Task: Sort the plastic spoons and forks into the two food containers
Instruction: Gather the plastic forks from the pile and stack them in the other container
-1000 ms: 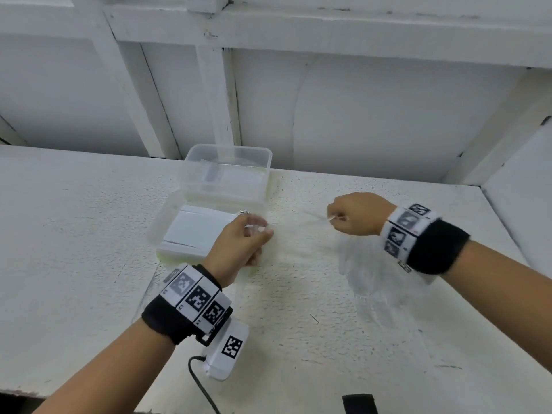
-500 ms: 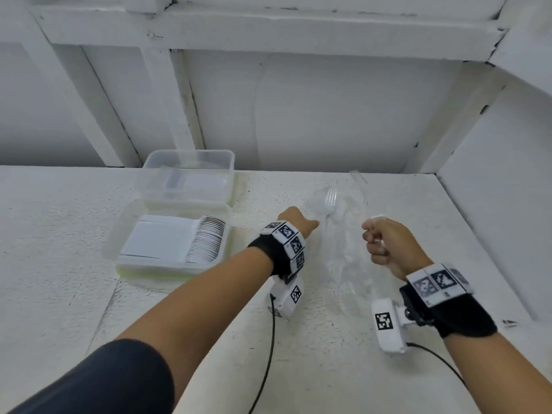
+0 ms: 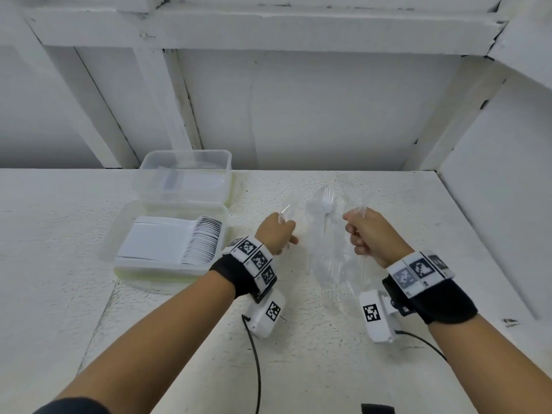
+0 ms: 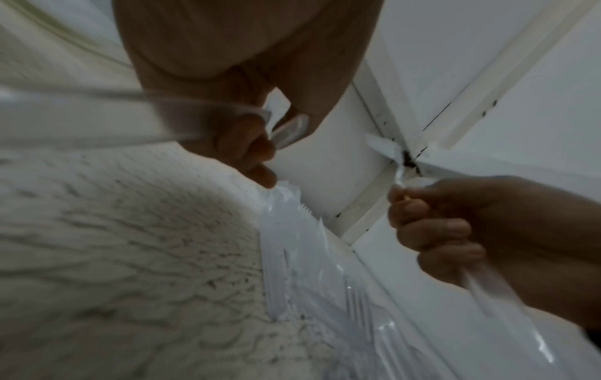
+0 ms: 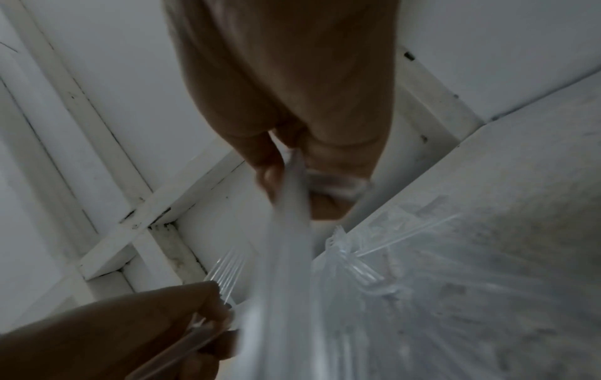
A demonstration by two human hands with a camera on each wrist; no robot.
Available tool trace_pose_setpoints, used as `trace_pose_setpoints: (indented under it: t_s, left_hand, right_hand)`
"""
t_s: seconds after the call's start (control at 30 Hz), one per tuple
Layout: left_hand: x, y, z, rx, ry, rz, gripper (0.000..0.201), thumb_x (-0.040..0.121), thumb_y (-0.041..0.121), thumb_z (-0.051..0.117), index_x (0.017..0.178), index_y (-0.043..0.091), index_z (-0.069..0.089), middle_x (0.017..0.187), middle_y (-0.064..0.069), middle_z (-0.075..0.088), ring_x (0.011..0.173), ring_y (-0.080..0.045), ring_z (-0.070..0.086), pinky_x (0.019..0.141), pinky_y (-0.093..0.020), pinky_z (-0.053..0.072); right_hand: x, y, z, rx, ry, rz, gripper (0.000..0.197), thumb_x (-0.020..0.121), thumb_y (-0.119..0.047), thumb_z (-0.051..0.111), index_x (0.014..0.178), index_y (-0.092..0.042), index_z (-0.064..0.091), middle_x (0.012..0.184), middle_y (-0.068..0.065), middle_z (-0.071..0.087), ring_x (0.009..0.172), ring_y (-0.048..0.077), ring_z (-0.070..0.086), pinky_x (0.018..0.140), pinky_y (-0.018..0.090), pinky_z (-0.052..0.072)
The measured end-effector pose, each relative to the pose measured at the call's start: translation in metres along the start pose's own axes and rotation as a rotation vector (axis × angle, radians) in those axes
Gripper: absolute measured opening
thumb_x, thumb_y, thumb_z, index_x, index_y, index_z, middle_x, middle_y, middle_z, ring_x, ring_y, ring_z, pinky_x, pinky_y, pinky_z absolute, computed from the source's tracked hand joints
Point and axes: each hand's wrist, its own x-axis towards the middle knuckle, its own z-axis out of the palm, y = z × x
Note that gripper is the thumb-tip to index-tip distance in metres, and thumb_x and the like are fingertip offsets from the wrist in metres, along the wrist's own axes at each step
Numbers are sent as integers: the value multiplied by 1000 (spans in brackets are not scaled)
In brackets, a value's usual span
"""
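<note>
Nearest, the two forearms reach out over the rough white surface, each with a black wristband carrying black-and-white square markers and a small white camera box with a cable trailing back.

Just past the wrists, a clear plastic bag of white plastic forks stands between the hands, its lower end resting on the surface. The right hand is curled in a fist around the upper right edge of the bag, a twist of the film sticking out above the knuckles; from the left wrist camera its fingers plainly wrap the bunched plastic. The left hand is closed as well, gripping a clear plastic utensil whose end pokes up past the thumb. The right wrist view shows fork tines above that hand, though the picture is blurred. Whether it also pinches the bag's left edge I cannot tell for sure.

Further left, a shallow food container sits open on the surface, holding a tight row of white spoons lying on edge, bowls to the right. Directly behind it, touching or nearly so, stands the second food container, clear and deeper; its contents are too faint to make out.

Beyond everything, a white panelled wall with slanted beams closes off the back.
</note>
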Motion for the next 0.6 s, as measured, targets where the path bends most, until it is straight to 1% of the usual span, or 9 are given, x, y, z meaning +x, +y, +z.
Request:
trace_pose_setpoints:
  t_s: [0.03, 0.07, 0.13, 0.2, 0.3, 0.43, 0.5, 0.53, 0.6]
  left_hand:
    - [-4, -4, -2, -43, 11, -1, 7, 91, 10, 36, 91, 9, 43, 77, -7, 63, 56, -15, 47, 47, -22, 34]
    - [-7, -9, -4, -77, 28, -7, 11, 92, 9, 35, 101, 10, 41, 75, -6, 62, 58, -14, 49, 48, -22, 35]
    - [-12, -15, -5, -148, 44, -39, 14, 95, 9, 33, 108, 9, 40, 73, -6, 59, 60, -14, 51, 51, -22, 38]
    - [-14, -17, -5, -226, 58, -80, 10, 97, 11, 33, 96, 9, 42, 74, -8, 55, 59, -15, 50, 54, -23, 42]
    - [-10, -19, -5, -253, 90, -120, 17, 94, 9, 32, 78, 14, 36, 74, -6, 47, 56, -15, 44, 50, -24, 39]
    - [6, -12, -3, -165, 127, -107, 7, 88, 8, 36, 87, 11, 42, 71, -3, 40, 54, -13, 32, 48, -21, 25]
    - [19, -5, 1, -97, 151, -85, 15, 89, 15, 43, 93, 2, 51, 67, -1, 38, 55, -14, 34, 48, -23, 25]
    - [25, -1, 4, -32, 144, -73, 18, 89, 18, 46, 90, 1, 53, 65, -1, 38, 56, -16, 37, 48, -23, 28]
    - [35, 6, 12, 90, 109, -50, 25, 89, 25, 54, 71, 9, 46, 63, 0, 41, 58, -16, 42, 49, -23, 31]
  right_hand:
    - [4, -5, 5, -33, 1, -1, 10, 96, -15, 40, 88, -15, 47, 64, 0, 39, 45, 8, 31, 38, 18, 26]
    - [9, -9, 11, -78, 2, -11, 8, 96, -15, 40, 91, -14, 46, 64, -1, 37, 45, 8, 31, 37, 18, 27]
    - [19, -16, 24, -160, 16, -34, 9, 95, -14, 43, 100, -10, 49, 64, 0, 39, 48, 10, 34, 39, 19, 31]
    - [28, -21, 36, -165, 27, -13, 10, 94, -14, 46, 98, -8, 52, 62, 1, 40, 48, 12, 36, 41, 21, 32]
    - [33, -24, 47, -66, 4, 48, 24, 97, -20, 40, 79, -10, 53, 56, 1, 34, 44, 11, 30, 36, 18, 26]
    - [26, -19, 46, 15, -2, 22, 25, 97, -23, 38, 76, -13, 48, 55, -1, 32, 41, 8, 26, 34, 16, 22]
    - [20, -13, 39, 35, 20, 11, 24, 97, -23, 38, 78, -13, 49, 54, -2, 32, 36, 5, 25, 33, 15, 21]
    - [17, -10, 35, 43, 34, 8, 24, 97, -23, 38, 79, -13, 50, 54, -2, 32, 35, 5, 25, 33, 15, 22]
    - [11, -3, 26, 35, 63, 0, 23, 98, -25, 38, 84, -14, 52, 53, -2, 32, 37, 6, 27, 36, 18, 25]
